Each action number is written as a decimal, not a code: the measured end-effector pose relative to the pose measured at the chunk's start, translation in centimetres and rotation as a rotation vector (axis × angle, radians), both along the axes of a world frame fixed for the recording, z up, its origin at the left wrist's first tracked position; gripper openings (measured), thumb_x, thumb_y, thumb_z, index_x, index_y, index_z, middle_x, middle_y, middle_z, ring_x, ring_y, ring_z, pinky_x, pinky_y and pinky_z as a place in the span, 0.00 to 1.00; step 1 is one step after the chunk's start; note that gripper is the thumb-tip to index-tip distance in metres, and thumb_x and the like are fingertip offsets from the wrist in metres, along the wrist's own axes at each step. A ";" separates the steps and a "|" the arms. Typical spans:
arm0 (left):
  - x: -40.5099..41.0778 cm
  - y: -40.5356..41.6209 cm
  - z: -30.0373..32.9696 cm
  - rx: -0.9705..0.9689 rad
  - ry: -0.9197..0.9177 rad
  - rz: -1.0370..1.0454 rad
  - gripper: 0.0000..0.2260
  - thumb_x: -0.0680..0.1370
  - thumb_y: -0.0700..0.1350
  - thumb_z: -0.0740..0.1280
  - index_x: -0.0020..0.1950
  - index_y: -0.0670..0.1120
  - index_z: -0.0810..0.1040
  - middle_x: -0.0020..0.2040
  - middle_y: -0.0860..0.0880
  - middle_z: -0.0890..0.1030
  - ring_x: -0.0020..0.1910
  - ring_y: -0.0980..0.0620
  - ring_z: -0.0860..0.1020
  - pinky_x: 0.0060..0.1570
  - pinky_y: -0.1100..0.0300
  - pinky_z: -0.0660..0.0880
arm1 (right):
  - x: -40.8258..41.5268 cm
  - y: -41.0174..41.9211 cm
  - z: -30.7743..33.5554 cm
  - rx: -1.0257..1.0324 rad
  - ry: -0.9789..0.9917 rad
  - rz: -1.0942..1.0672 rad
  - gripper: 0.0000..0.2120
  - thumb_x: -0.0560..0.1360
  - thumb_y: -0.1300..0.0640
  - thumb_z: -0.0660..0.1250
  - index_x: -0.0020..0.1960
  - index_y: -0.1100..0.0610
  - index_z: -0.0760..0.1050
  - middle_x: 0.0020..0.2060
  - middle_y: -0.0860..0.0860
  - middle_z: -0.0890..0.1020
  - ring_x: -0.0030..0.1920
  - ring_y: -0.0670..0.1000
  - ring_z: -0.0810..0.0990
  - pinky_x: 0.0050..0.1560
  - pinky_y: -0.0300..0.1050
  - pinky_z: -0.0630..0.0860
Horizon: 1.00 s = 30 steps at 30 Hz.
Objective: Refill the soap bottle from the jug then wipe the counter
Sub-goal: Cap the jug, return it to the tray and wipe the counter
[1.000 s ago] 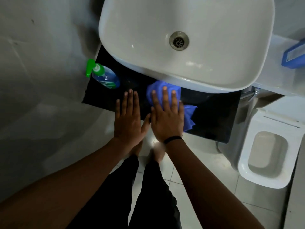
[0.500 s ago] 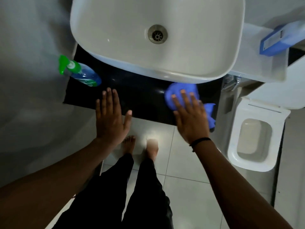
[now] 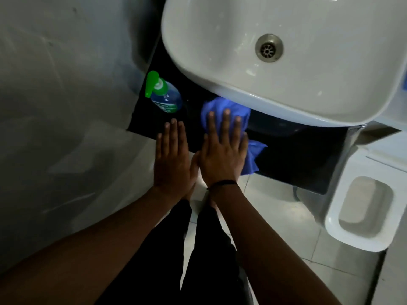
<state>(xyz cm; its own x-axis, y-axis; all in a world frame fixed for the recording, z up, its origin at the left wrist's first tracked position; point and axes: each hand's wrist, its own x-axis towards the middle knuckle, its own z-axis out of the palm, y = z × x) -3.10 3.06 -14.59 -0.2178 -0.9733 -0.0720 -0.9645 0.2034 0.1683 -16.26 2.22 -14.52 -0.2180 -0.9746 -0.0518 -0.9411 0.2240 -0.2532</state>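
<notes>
A: Pressing flat on a crumpled blue cleaning cloth (image 3: 224, 106), the right hand (image 3: 222, 155) has its fingers spread and extended, not clenched; the cloth lies pinned between palm and glossy black counter (image 3: 297, 155), just below the rim of the white ceramic basin (image 3: 275, 102).

B: And the left hand (image 3: 172, 159)?

A: Laid flat and splayed on the counter's front edge, gripping nothing, touching the right hand at the thumb.

B: How would the cloth handle?

A: Probably soft, light and limp; it should slide under downward pressure rather than need a pinch. One tail trails loose beside the right wrist.

B: The soap?

A: The clear pump bottle of blue soap with green nozzle (image 3: 165, 95) stands near the left fingertips, apart from them.
</notes>
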 end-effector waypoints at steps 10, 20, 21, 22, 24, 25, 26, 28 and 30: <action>1.1 -0.3 -1.2 -0.016 -0.014 -0.070 0.38 0.85 0.65 0.48 0.87 0.41 0.44 0.87 0.37 0.48 0.86 0.36 0.48 0.84 0.40 0.45 | -17.8 8.1 1.5 0.150 0.132 -0.082 0.27 0.84 0.45 0.48 0.82 0.43 0.49 0.82 0.51 0.52 0.81 0.58 0.52 0.77 0.61 0.58; -0.5 0.0 -1.0 -0.045 -0.010 -0.015 0.37 0.86 0.62 0.51 0.86 0.39 0.48 0.86 0.35 0.50 0.86 0.34 0.49 0.84 0.41 0.43 | -2.8 1.5 0.6 -0.063 0.073 -0.543 0.27 0.83 0.47 0.52 0.81 0.46 0.55 0.81 0.53 0.57 0.81 0.59 0.55 0.76 0.61 0.56; -0.6 0.0 -0.9 -0.047 -0.020 -0.020 0.37 0.86 0.62 0.51 0.86 0.38 0.48 0.86 0.35 0.50 0.85 0.33 0.49 0.84 0.39 0.44 | -1.5 2.1 0.6 -0.047 0.069 -0.341 0.27 0.82 0.47 0.53 0.81 0.46 0.55 0.82 0.52 0.56 0.82 0.57 0.53 0.77 0.59 0.54; -0.8 0.0 -0.8 -0.050 -0.029 -0.039 0.37 0.86 0.61 0.51 0.86 0.38 0.49 0.86 0.34 0.51 0.85 0.33 0.50 0.84 0.38 0.45 | -1.5 2.8 0.6 -0.021 0.052 -0.147 0.28 0.83 0.47 0.53 0.81 0.45 0.54 0.82 0.51 0.55 0.82 0.56 0.51 0.78 0.58 0.53; -1.4 0.0 -0.5 -0.039 -0.010 -0.108 0.36 0.86 0.61 0.51 0.86 0.38 0.49 0.86 0.34 0.51 0.85 0.33 0.50 0.84 0.37 0.47 | -5.3 5.0 0.4 0.023 0.040 0.134 0.27 0.83 0.46 0.53 0.81 0.44 0.54 0.82 0.50 0.55 0.82 0.56 0.51 0.78 0.59 0.55; -1.9 -0.1 -0.3 -0.026 0.004 -0.140 0.36 0.86 0.61 0.51 0.86 0.39 0.49 0.86 0.34 0.51 0.85 0.33 0.50 0.84 0.37 0.47 | -8.3 6.3 0.4 0.053 0.067 0.166 0.27 0.82 0.47 0.54 0.81 0.45 0.55 0.82 0.50 0.56 0.82 0.57 0.53 0.77 0.60 0.58; -2.5 -0.1 0.0 -0.011 0.011 -0.155 0.37 0.86 0.61 0.51 0.86 0.39 0.48 0.86 0.35 0.50 0.85 0.33 0.49 0.84 0.37 0.47 | -11.4 7.6 0.6 0.082 0.095 0.107 0.28 0.82 0.47 0.54 0.81 0.45 0.55 0.81 0.52 0.56 0.81 0.58 0.55 0.75 0.61 0.60; -3.1 -0.4 0.3 0.017 0.018 -0.141 0.38 0.85 0.63 0.50 0.87 0.41 0.46 0.87 0.36 0.48 0.86 0.34 0.47 0.84 0.38 0.45 | -15.9 9.1 1.2 0.106 0.102 -0.186 0.27 0.83 0.47 0.50 0.82 0.47 0.52 0.82 0.53 0.54 0.81 0.58 0.53 0.76 0.61 0.60; -3.1 -0.5 0.4 0.033 0.024 -0.131 0.39 0.85 0.64 0.50 0.87 0.41 0.45 0.87 0.37 0.47 0.86 0.35 0.46 0.84 0.39 0.45 | -16.8 8.8 1.3 0.111 0.089 -0.462 0.27 0.84 0.47 0.49 0.82 0.47 0.50 0.82 0.52 0.51 0.82 0.56 0.50 0.79 0.59 0.56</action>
